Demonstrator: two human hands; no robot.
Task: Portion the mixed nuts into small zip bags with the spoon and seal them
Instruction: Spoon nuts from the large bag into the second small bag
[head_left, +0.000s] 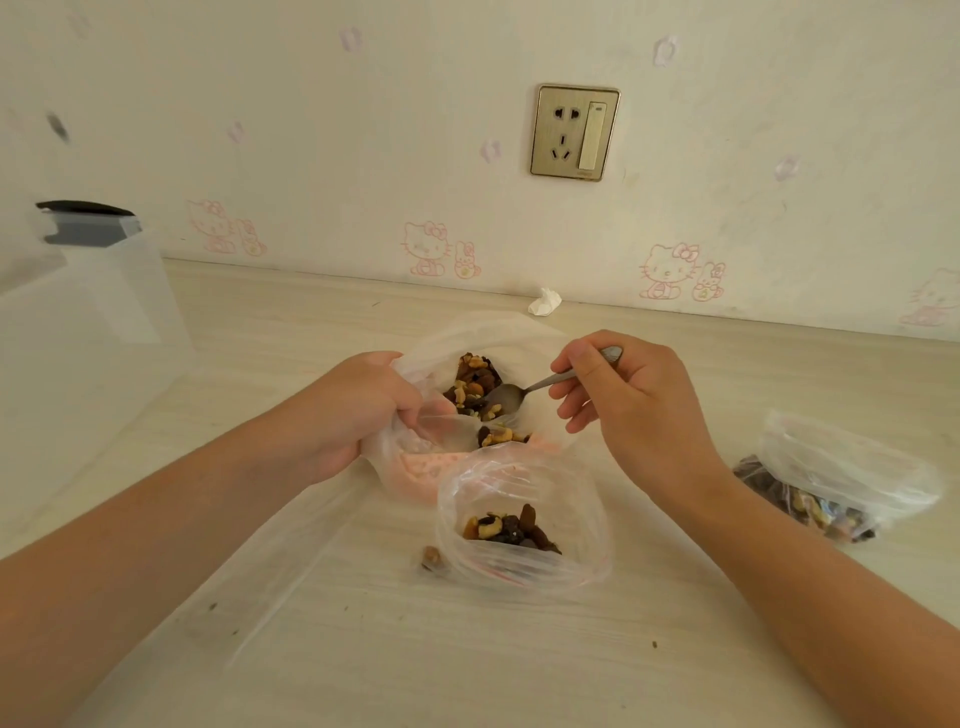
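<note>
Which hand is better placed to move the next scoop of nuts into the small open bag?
The right hand: it holds the spoon, its bowl in the nuts, and the small bag lies just in front. The left hand grips the big bag by its rim.
</note>
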